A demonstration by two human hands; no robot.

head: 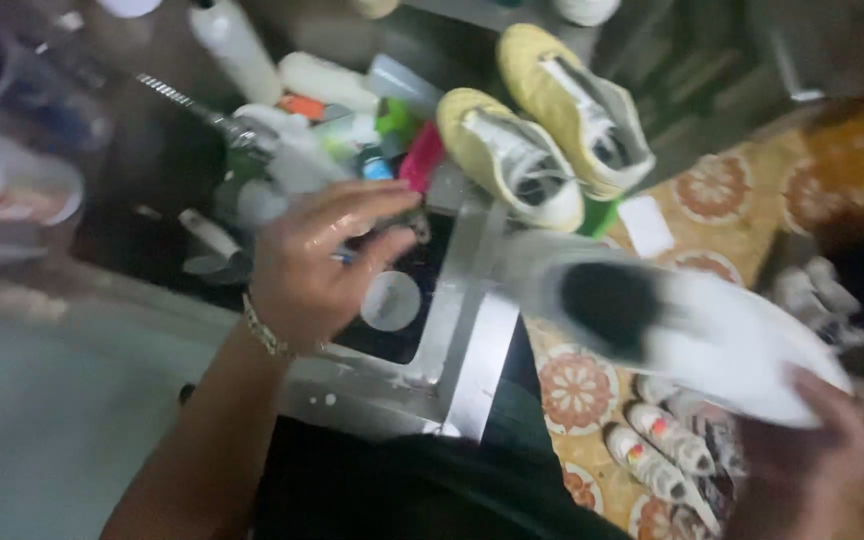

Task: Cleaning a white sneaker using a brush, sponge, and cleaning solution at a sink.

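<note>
My right hand (817,450) grips a white sneaker (692,325) by its heel at the lower right; the shoe is blurred and its dark opening faces up. My left hand (317,265), wet and with a bracelet on the wrist, hovers over a metal frame (467,330). Its fingers pinch a small dark object that is too blurred to identify. A pair of yellow sneakers (542,125) with white laces lies beyond the frame, at the top middle.
Bottles and small containers (337,100) crowd the upper left beside a metal hose (187,105). The floor at right has patterned orange tiles (717,190). More white shoes (667,450) lie at the bottom right. A plastic tub (12,195) stands at the far left.
</note>
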